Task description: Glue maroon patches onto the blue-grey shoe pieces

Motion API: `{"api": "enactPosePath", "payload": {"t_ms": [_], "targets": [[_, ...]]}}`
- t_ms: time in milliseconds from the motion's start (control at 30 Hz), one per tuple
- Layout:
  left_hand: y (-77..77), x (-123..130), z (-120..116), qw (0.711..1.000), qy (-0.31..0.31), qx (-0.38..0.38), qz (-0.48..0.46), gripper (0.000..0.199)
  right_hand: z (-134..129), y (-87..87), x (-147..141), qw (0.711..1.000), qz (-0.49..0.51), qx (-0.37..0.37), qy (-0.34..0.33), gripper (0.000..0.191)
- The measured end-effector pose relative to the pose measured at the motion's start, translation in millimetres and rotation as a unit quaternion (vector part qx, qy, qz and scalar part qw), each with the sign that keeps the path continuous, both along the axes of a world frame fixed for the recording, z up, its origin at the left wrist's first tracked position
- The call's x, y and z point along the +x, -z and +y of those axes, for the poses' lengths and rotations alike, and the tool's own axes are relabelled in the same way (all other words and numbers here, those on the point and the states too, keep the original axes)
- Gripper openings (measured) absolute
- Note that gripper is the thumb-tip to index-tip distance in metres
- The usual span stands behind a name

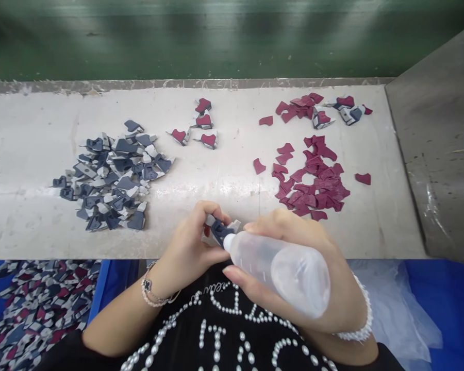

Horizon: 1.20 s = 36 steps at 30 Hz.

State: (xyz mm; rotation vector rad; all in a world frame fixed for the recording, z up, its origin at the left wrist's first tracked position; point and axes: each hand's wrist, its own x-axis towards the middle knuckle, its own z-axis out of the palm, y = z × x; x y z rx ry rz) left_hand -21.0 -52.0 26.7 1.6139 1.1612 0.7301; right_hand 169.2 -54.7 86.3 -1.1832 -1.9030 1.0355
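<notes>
Between the thumb and fingers of my left hand [195,234] is a small dark blue and grey plastic part [219,230], its recessed side facing up. My right hand [294,257] is wrapped round a translucent squeeze bottle [280,268], tilted so its white nozzle touches or nearly touches the part. Left of my hands lies a heap of similar blue and grey parts [126,147]. To the right is a spread of maroon flat pieces [325,185]. Farther back, several blue and grey parts with maroon inserts [203,121] lie apart.
A pale worktop [232,175] runs across, with a green surface [232,41] behind it. A metal panel [441,144] stands at the right. Below left, a blue bin [102,288] holds many assembled parts. Clear plastic sheeting [398,309] hangs at lower right.
</notes>
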Motion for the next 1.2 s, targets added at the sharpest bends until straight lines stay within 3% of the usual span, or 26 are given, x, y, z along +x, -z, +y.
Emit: {"api": "enactPosePath", "payload": {"t_ms": [133, 333, 600, 933, 1200], "targets": [[-1.4, 0.4, 1.6, 0.999, 0.003, 0.034, 0.018, 0.030, 1.9, -1.3, 1.5, 0.999, 0.030, 0.018, 0.011, 0.030], [-1.5, 0.7, 3.5, 1.000, -0.016, 0.018, 0.016, 0.050, -2.1, -2.8, 6.4, 0.999, -0.028, 0.008, -0.011, 0.031], [-4.6, 3.5, 4.0, 1.000, -0.023, 0.016, 0.008, 0.050, 0.6, -5.8, 4.9, 0.999, 0.041, -0.003, 0.009, 0.032], [-4.6, 3.2, 3.8, 1.000, -0.005, 0.024, 0.019, 0.051, -0.3, -7.8, 4.7, 0.999, 0.028, -0.020, 0.018, 0.029], [-1.2, 1.3, 2.4, 0.999, -0.029, 0.017, 0.024, 0.044, -6.7, -4.8, 11.6, 0.996, -0.087, 0.002, -0.021, 0.029]]}}
